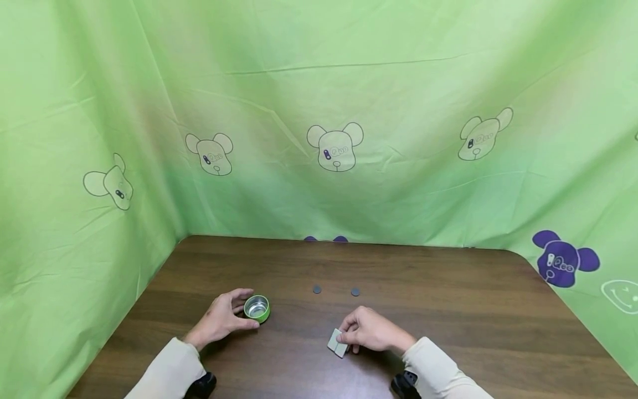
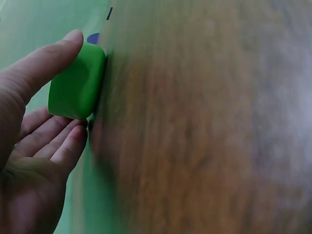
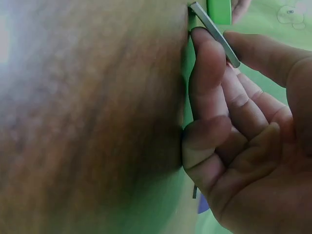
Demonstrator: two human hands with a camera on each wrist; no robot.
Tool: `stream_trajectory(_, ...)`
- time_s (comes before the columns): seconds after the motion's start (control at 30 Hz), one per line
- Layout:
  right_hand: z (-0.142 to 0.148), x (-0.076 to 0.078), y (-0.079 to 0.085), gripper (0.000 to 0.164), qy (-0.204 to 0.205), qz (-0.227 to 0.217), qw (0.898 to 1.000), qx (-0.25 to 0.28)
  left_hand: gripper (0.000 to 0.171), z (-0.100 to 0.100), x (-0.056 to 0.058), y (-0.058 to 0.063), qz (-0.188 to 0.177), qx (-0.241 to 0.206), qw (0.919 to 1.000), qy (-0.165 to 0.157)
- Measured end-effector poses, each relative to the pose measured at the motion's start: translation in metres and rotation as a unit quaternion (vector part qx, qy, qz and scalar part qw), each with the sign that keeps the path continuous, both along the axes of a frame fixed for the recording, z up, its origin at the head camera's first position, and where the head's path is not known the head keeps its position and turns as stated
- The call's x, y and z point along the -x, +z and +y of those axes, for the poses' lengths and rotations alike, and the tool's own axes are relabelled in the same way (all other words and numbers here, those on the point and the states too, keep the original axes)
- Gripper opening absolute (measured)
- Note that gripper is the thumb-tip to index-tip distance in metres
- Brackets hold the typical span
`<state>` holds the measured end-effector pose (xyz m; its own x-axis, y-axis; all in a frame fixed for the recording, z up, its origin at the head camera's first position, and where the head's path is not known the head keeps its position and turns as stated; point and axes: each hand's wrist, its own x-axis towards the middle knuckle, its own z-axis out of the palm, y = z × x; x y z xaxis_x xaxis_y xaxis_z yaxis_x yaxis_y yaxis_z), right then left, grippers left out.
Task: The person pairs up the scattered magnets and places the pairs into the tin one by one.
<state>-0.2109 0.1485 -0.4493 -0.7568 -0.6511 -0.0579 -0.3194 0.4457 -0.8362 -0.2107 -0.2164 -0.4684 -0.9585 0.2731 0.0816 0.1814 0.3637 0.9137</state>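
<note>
My left hand (image 1: 221, 318) curves round a small round green tin (image 1: 265, 317) with a bare silver inside, standing on the table with its open side up. The thumb lies along the near side of the tin and the fingers along the far side. Seen from the left wrist, the tin's green wall (image 2: 78, 85) sits between thumb and fingers. My right hand (image 1: 371, 331) pinches a thin, pale, flat rectangular piece (image 1: 334, 339) with a line across it, between thumb and fingers. In the right wrist view this piece (image 3: 214, 34) shows edge-on, tilted close over the table.
Two small dark discs (image 1: 317, 289) lie apart on the brown wooden table (image 1: 448, 293), beyond the hands. Green cloth (image 1: 279, 194) printed with bear heads hangs along the back and sides of the table. A dark band (image 1: 406, 383) sits at each wrist.
</note>
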Motion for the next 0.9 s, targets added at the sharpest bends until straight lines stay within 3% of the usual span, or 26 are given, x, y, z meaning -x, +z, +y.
stream_trajectory(0.2, -0.002, 0.003, 0.001, 0.01, -0.012, -0.05, 0.998, 0.019, 0.074, 0.0, 0.0, -0.004, 0.007, -0.009, 0.9999, 0.007)
stream_trajectory(0.6, -0.012, 0.008, 0.004, 0.017, -0.028, -0.104, 0.993, 0.042, 0.068, 0.006, -0.001, -0.01, 0.005, -0.02, 0.9996, 0.022)
stream_trajectory(0.9, -0.025, 0.011, 0.007, 0.024, -0.058, -0.16, 0.98, 0.101, 0.067, 0.008, -0.002, -0.015, 0.003, -0.051, 0.9985, 0.02)
